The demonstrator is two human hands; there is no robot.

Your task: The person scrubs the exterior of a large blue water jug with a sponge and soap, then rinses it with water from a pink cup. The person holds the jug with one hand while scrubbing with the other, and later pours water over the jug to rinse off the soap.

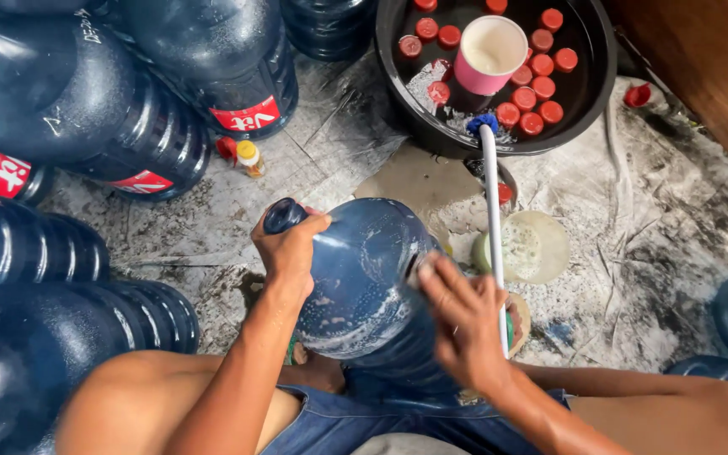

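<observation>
Head view: stacked jugs point(86, 109) and a basin point(587, 109) crowd the soapy jug point(364, 278).

Large blue water jugs: about ten in view; one point(364, 282) lies soapy between the two hands, the rest stacked at the left, top and right edges.
Hands: two, left hand point(290, 248) and right hand point(463, 324).
Black basin point(602, 80): one.
Red caps point(532, 124) in basin: about sixteen.
Pink cup point(489, 56): one.
White-handled brush point(493, 227): one.
Small yellow-capped bottle point(250, 157): one.
</observation>
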